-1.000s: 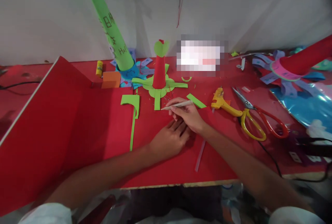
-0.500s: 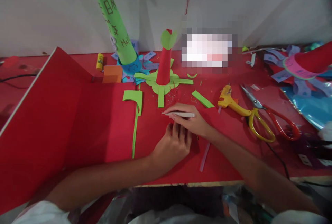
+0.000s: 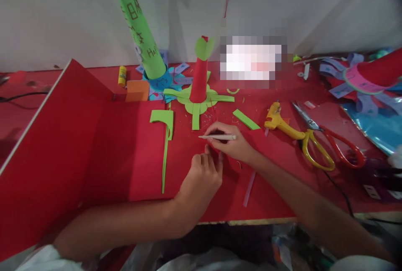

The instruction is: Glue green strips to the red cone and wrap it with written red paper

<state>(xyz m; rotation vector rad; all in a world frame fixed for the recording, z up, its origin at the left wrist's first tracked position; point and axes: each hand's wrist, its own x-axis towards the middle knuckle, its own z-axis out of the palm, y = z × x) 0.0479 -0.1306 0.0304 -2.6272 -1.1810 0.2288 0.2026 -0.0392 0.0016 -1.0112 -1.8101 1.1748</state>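
A slim white pen-like tool [image 3: 223, 137] lies in the grip of my right hand [image 3: 234, 143], pointing left, its tip above the red surface. Just below it is my left hand [image 3: 201, 183], with fingers bent and thumb side close to my right fingertips. Whatever may be under those fingers is hidden, and red paper would blend into the red table. Beyond my hands stands a red paper cone [image 3: 199, 80] on a green petal-shaped base [image 3: 188, 105] with strips spreading out. A loose green strip [image 3: 246, 119] lies to the right of it.
To the right lie a yellow glue gun [image 3: 278, 120] and scissors [image 3: 318, 139] with yellow and red handles. A folded red board [image 3: 47, 153] rises at the left. Behind are a tall green tube [image 3: 141, 32] and a glue stick [image 3: 122, 76]. One area is pixelated.
My left hand has slid slightly left and towards me, with its fingers bent differently. My right hand keeps the white tool in nearly the same place.
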